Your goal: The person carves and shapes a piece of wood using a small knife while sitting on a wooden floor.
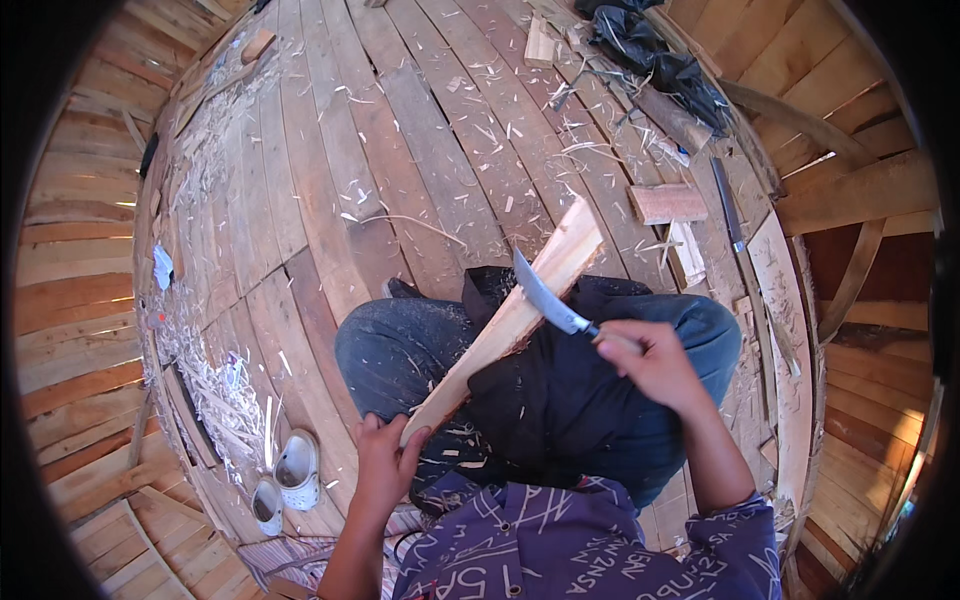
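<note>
A long, pale piece of split wood (pixel 480 354) slants across my lap, its narrow lower end in my left hand (pixel 385 455). The wider upper end rises past my knees and has a jagged tip. My right hand (pixel 655 362) is closed round the handle of a curved knife (pixel 552 302). Its blade lies across the upper part of the wood, and its point reaches the wood's left edge. A black cloth (pixel 540 400) covers my lap under the wood, with small shavings on my trousers.
Wood shavings litter the plank floor (pixel 330 200), heaped at the left (pixel 240 400). Clogs (pixel 297 470) stand at lower left. On the right lie a wood block (pixel 668 203), a long dark blade (pixel 727 205) and a long board (pixel 785 330). Black plastic (pixel 650 50) sits at the far right.
</note>
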A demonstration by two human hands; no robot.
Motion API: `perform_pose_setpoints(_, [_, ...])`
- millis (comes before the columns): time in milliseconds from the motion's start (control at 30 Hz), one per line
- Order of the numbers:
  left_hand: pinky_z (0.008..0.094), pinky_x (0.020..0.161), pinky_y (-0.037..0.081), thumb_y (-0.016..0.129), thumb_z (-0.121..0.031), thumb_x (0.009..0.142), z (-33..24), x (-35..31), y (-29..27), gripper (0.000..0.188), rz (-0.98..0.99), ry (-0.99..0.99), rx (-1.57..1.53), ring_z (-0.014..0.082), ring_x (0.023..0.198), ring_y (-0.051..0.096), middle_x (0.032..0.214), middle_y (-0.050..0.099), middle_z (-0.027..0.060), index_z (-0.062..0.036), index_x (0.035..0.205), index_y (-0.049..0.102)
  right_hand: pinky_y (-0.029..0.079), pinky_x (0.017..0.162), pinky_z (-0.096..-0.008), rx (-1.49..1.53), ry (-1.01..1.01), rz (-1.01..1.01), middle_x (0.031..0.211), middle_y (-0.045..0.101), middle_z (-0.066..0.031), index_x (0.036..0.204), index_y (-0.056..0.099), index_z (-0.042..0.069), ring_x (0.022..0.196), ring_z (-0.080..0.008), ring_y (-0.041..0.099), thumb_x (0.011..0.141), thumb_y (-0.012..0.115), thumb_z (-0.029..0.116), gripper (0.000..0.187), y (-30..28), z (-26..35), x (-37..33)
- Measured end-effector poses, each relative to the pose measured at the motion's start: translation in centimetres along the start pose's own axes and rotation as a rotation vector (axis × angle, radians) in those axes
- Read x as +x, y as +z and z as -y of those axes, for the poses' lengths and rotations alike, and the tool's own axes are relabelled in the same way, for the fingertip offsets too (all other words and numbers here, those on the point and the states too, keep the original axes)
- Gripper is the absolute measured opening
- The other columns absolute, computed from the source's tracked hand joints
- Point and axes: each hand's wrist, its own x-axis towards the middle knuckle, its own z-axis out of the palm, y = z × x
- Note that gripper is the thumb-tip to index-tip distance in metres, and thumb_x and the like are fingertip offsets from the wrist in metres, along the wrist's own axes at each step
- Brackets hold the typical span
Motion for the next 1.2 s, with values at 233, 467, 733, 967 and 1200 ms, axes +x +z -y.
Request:
perform_pose_setpoints(233, [0.0389,0.061,0.04,0.068,-0.02,0.087,0.2,0.1,-0.3,0.021,0.098,-0.005,0.043,0.0313,0.078,0.045,0.078,0.043,0.0168,0.0004,0.09,0.062,0.043,0.059,-0.02,-0.113,-0.091,-0.051,0.079,0.063,0.0017,0.105,0.069,-0.001,0.066,-0.0023,0.052,0.091,0.069,0.015,0.022,0.5,-0.5,0.5])
perform_pose_setpoints(467, [0.0389,0.061,0.04,0.068,-0.019,0.088,0.5,0.1,-0.1,0.021,0.1,0.009,0.062,0.0305,0.078,0.044,0.078,0.042,0.0161,0.0003,0.093,0.064,0.052,0.08,-0.0274,-0.109,-0.092,0.331,0.093,0.072,-0.0052,0.098,0.069,-0.004,0.082,-0.0095,0.064,0.086,0.072,0.013,0.021,1.0,-1.2,0.2])
perform_pose_setpoints(733, [0.0367,0.057,0.042,0.07,-0.019,0.087,0.6,0.1,0.2,0.023,0.087,-0.013,-0.009,0.0282,0.077,0.044,0.078,0.042,0.0147,0.0018,0.089,0.062,0.044,0.06,-0.0208,0.021,-0.103,-0.008,0.075,0.061,0.0035,0.1,0.068,-0.001,0.064,-0.0035,0.051,0.093,0.065,0.017,0.02,2.2,-1.4,0.5])
perform_pose_setpoints(967, [0.0409,0.066,0.033,0.07,-0.024,0.085,0.3,0.2,0.3,0.025,0.018,-0.011,-0.04,0.0303,0.071,0.04,0.066,0.043,0.015,-0.0022,0.077,0.062,0.043,0.058,-0.0215,0.128,0.026,-0.03,0.074,0.06,0.0027,0.105,0.067,-0.002,0.062,-0.0034,0.05,0.091,0.068,0.015,0.022,0.8,-0.2,1.1])
perform_pose_setpoints(1200, [0.041,0.066,0.035,0.071,-0.025,0.085,-0.5,0.5,0.1,0.024,0.019,-0.001,0.02,0.0308,0.073,0.041,0.069,0.044,0.0155,-0.0021,0.08,0.063,0.05,0.07,-0.0261,-0.098,-0.196,-0.076,0.077,0.067,-0.0028,0.094,0.069,-0.005,0.073,-0.0077,0.061,0.091,0.067,0.016,0.021,0.1,-1.1,1.7])
